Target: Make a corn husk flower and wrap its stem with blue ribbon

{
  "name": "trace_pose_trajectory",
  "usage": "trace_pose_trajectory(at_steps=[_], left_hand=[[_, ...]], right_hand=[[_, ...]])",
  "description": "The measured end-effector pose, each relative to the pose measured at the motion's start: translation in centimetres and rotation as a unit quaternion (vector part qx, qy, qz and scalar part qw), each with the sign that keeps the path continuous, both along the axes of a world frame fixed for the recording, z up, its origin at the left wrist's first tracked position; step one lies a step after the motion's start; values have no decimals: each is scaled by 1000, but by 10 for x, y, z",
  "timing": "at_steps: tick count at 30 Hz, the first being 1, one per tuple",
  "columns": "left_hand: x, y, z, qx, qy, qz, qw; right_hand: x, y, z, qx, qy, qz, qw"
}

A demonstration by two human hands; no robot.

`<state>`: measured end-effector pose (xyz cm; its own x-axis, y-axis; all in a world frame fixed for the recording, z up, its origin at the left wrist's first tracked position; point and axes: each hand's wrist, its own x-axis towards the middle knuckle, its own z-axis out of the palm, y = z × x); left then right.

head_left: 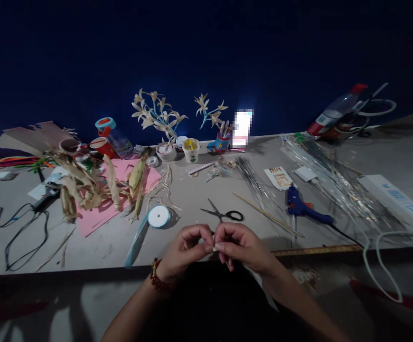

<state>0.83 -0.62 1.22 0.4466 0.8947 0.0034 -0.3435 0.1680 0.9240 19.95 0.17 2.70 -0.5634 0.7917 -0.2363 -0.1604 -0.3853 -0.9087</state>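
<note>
Thumb and fingers of my left hand (191, 244) are pinched together at the table's front edge, a beaded bracelet on that wrist. My right hand (240, 244) meets it fingertip to fingertip, also closed in a pinch. Between the two sets of fingertips a small pale piece (214, 249) shows; its kind is too small and covered to tell. Just beyond the hands lie scissors (220, 213) with black handles, blades apart. A roll of light blue ribbon (159, 217) is to the left, its loose end trailing toward the table edge.
Dried corn husks (85, 185) lie on pink paper (98, 219) at left. Husk-flower sprays (156, 111) stand behind cups. To the right are a blue glue gun (306, 206), thin wires (254, 178), bamboo sticks (267, 213), a power strip (395, 199) with cords, and a lit phone (242, 128).
</note>
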Motion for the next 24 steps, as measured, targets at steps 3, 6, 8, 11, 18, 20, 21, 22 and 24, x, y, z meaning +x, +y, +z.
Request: trace_pose_trajectory(at_steps=[3, 6, 8, 11, 18, 20, 21, 22, 24], left_hand=[[6, -2, 0, -62, -51, 3, 997], [11, -6, -1, -127, -115, 1, 985], [13, -8, -2, -140, -142, -3, 980], [13, -8, -5, -143, -185, -9, 972], [7, -8, -4, -113, -143, 26, 983], [6, -11, -2, -101, -99, 32, 989], [7, -12, -1, -100, -88, 31, 991], [8, -13, -1, -101, -84, 27, 991], [10, -15, -2, -105, -105, 23, 989]], right_hand=[[-2, -1, 0, 1, 10, -4, 1000], [-4, -2, -3, -22, 44, -23, 999], [-5, -3, -7, -37, 65, -28, 997], [-5, -5, -11, -51, 96, -26, 994], [-3, -5, -6, -64, 94, -44, 992], [-4, -7, -6, -58, 78, -41, 994], [-5, -8, -7, -58, 74, -40, 995], [-6, -9, -8, -60, 75, -43, 994], [-8, -12, -9, -71, 98, -55, 991]])
